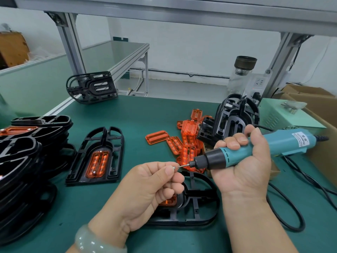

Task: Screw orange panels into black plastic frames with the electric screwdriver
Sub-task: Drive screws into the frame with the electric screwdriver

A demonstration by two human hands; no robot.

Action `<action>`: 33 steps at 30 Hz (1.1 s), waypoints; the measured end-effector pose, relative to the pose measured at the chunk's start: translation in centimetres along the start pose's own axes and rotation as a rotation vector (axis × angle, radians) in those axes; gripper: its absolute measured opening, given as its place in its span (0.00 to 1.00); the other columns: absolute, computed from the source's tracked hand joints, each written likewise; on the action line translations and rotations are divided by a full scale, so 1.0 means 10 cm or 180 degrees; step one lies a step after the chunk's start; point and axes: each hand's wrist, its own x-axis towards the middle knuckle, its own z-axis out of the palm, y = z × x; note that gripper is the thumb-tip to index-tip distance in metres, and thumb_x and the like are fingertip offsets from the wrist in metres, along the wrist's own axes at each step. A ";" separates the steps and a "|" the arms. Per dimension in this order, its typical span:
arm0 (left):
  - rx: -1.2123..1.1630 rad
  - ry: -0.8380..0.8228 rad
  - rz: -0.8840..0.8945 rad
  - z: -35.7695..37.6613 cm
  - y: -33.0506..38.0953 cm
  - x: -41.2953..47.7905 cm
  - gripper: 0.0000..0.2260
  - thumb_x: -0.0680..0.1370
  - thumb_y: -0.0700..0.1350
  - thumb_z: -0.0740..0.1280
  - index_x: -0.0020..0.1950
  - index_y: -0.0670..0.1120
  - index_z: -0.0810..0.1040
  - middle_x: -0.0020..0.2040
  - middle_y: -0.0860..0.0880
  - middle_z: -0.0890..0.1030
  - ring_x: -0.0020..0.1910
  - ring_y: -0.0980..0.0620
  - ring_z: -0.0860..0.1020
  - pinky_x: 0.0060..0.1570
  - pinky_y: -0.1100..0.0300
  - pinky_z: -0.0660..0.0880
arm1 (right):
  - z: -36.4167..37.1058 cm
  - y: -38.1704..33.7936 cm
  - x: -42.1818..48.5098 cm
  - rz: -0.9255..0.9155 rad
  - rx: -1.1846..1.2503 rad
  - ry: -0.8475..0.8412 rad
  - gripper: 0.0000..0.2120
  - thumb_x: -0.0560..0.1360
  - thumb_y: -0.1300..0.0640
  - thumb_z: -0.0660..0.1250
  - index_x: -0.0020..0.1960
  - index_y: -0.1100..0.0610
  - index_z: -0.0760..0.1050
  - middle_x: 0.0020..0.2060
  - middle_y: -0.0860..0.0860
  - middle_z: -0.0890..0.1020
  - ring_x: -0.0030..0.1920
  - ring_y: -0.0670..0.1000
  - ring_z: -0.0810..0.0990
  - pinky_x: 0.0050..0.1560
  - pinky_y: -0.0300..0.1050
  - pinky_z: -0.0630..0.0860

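Observation:
My right hand (244,161) grips a teal electric screwdriver (255,148), held level with its bit pointing left. My left hand (151,187) pinches a small silver screw (174,168) at the tip of that bit. Under both hands lies a black plastic frame (198,207) with an orange panel (168,201) in it, mostly hidden by my left hand. To the left lies another black frame (80,161) holding an orange panel (97,164) with screws at both ends. Loose orange panels (182,143) are heaped in the middle of the green mat.
A stack of black frames (23,161) fills the left edge. More black frames (235,121) lean at the back right, one frame (92,87) at the back left. A glass bottle (240,75), a pale green box (284,115), cardboard boxes (321,128) and the tool's cable (291,203) crowd the right.

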 end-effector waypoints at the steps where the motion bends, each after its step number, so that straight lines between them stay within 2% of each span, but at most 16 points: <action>1: 0.0011 -0.0001 0.0006 0.00 0.00 0.00 0.08 0.66 0.41 0.68 0.42 0.39 0.80 0.34 0.42 0.81 0.28 0.52 0.79 0.23 0.68 0.74 | 0.00 0.00 0.00 -0.0014 -0.0018 -0.0001 0.02 0.73 0.54 0.65 0.45 0.51 0.73 0.26 0.43 0.71 0.24 0.42 0.70 0.33 0.35 0.71; 4: 0.0048 -0.0015 0.0028 0.00 0.00 -0.01 0.08 0.66 0.42 0.68 0.42 0.39 0.80 0.33 0.42 0.81 0.27 0.52 0.79 0.23 0.68 0.74 | 0.01 0.02 -0.01 -0.0033 -0.0042 -0.0021 0.01 0.74 0.54 0.64 0.44 0.51 0.73 0.26 0.43 0.71 0.24 0.42 0.69 0.33 0.35 0.71; 10: 0.0102 -0.0025 0.0095 0.00 0.00 -0.01 0.06 0.66 0.41 0.68 0.39 0.40 0.81 0.32 0.42 0.80 0.27 0.52 0.79 0.23 0.68 0.74 | 0.03 0.02 -0.03 -0.0008 -0.0017 0.0003 0.10 0.78 0.55 0.62 0.38 0.51 0.75 0.26 0.44 0.71 0.24 0.42 0.70 0.32 0.35 0.71; 14: 0.0289 0.0032 0.0229 0.01 -0.01 -0.01 0.06 0.66 0.43 0.69 0.36 0.41 0.82 0.32 0.42 0.80 0.27 0.52 0.78 0.23 0.67 0.73 | 0.03 0.03 -0.04 -0.0034 -0.0082 -0.0044 0.04 0.77 0.55 0.62 0.43 0.50 0.72 0.26 0.43 0.71 0.25 0.42 0.69 0.33 0.36 0.71; 18: 0.0599 0.0136 0.0424 0.00 -0.02 0.00 0.06 0.67 0.44 0.69 0.35 0.43 0.83 0.32 0.43 0.81 0.28 0.52 0.79 0.24 0.67 0.73 | 0.03 0.04 -0.05 -0.0094 -0.0148 -0.0122 0.02 0.75 0.55 0.64 0.44 0.50 0.71 0.26 0.43 0.71 0.25 0.42 0.69 0.33 0.36 0.72; 22: 0.1141 0.0265 0.0648 -0.03 -0.03 0.01 0.09 0.75 0.40 0.68 0.35 0.44 0.83 0.32 0.43 0.82 0.29 0.52 0.79 0.26 0.66 0.73 | 0.04 0.06 -0.07 -0.0126 -0.0186 -0.0241 0.03 0.72 0.54 0.65 0.45 0.50 0.71 0.26 0.43 0.71 0.25 0.42 0.69 0.33 0.35 0.71; 29: 0.1620 0.0227 0.0868 -0.06 -0.01 0.01 0.09 0.75 0.39 0.68 0.36 0.44 0.82 0.31 0.44 0.82 0.27 0.54 0.78 0.27 0.67 0.73 | 0.05 0.07 -0.10 -0.0194 -0.0223 -0.0370 0.04 0.71 0.54 0.64 0.46 0.50 0.72 0.26 0.43 0.71 0.25 0.41 0.69 0.33 0.35 0.71; 33: 0.1759 0.0133 0.0920 -0.08 0.01 0.01 0.08 0.75 0.40 0.68 0.38 0.48 0.83 0.32 0.45 0.83 0.28 0.55 0.78 0.26 0.67 0.72 | 0.05 0.06 -0.10 -0.0171 -0.0196 -0.0390 0.04 0.71 0.54 0.64 0.45 0.50 0.72 0.26 0.43 0.71 0.25 0.41 0.69 0.33 0.35 0.71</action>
